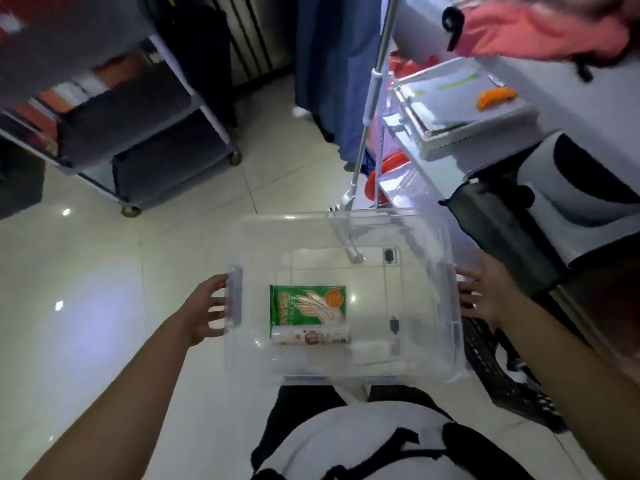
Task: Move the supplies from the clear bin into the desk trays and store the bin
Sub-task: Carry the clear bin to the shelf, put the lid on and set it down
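1. A clear bin is sitting at the centre of the view, above the tiled floor.
2. The left hand is reaching at nine o'clock of the bin, fingers spread and loosely bent at its side handle; whether they are gripping it cannot be told.
3. The right hand is pressing straight, spread fingers against the bin's three o'clock wall.
4. A green packet printed with a hand drawing is lying inside; its writing is too blurred to read.
5. A small roll is lying touching the packet's six o'clock edge.
6. White trays are sitting on a desk at one o'clock.
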